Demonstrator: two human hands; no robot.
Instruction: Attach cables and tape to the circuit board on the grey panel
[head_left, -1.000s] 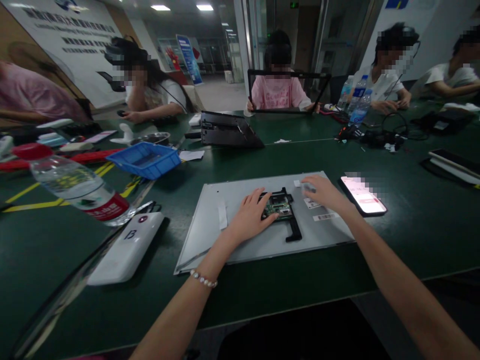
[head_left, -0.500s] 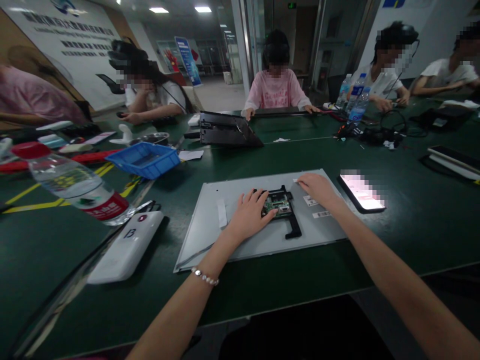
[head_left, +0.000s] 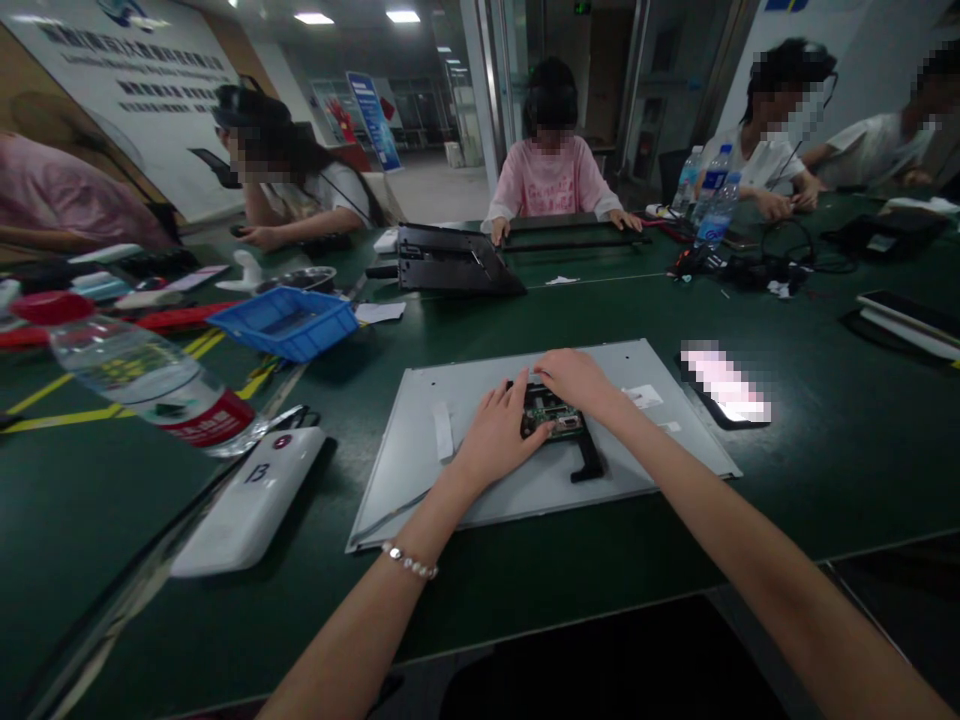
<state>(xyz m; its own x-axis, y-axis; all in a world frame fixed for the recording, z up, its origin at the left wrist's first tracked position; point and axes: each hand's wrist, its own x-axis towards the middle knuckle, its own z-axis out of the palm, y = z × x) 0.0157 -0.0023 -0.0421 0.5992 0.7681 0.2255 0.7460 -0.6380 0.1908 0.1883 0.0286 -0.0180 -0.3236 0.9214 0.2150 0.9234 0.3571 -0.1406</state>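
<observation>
A grey metal panel (head_left: 480, 480) lies flat on the green table in front of me. On it sits a small green circuit board (head_left: 555, 420) in a black bracket (head_left: 586, 462). My left hand (head_left: 496, 432) rests on the panel with fingers spread, fingertips on the board's left edge. My right hand (head_left: 574, 380) lies over the top of the board, fingers curled down onto it; whether it grips anything is hidden. White labels (head_left: 643, 396) are stuck on the panel to the right.
A lit phone (head_left: 724, 385) lies right of the panel. To the left are a white power bank (head_left: 251, 500), a tipped water bottle (head_left: 142, 375) and a blue tray (head_left: 285, 320). Several people work at the far edge, with a black frame (head_left: 450, 262) and cables (head_left: 780, 265).
My right hand has moved left from the labels near the panel's right edge onto the circuit board. My left hand stays put. The person opposite lowered a black frame onto the table.
</observation>
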